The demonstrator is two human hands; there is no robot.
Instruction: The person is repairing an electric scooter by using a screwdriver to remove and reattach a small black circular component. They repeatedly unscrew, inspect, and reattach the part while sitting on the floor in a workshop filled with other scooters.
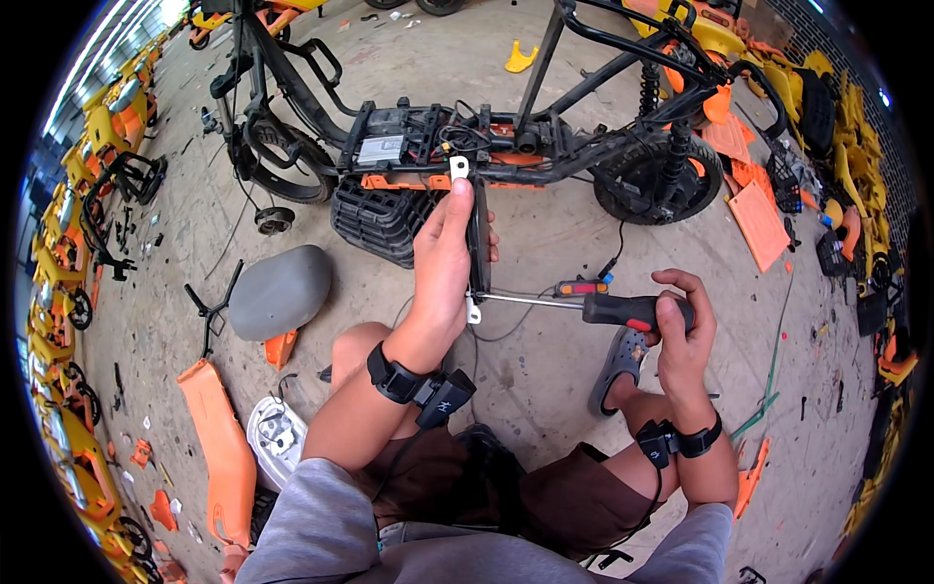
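Note:
My left hand (443,258) grips a flat dark plate-like part (478,229), held upright and nearly edge-on; its exact kind cannot be made out. A white metal tab (459,169) with a hole sticks out at its top, and another white tab (474,311) at its bottom. In my right hand (685,341) is a screwdriver (620,310) with a black and red handle. Its thin shaft points left, and the tip meets the part near the lower tab. My right thumb presses the handle while the index finger arches above it.
A stripped scooter frame (574,175) with exposed wiring stands ahead, beside a black crate (384,219). On the floor lie a grey rounded case (280,292), a long orange panel (219,453) and an orange plate (759,227). Yellow scooters (97,146) line the left side.

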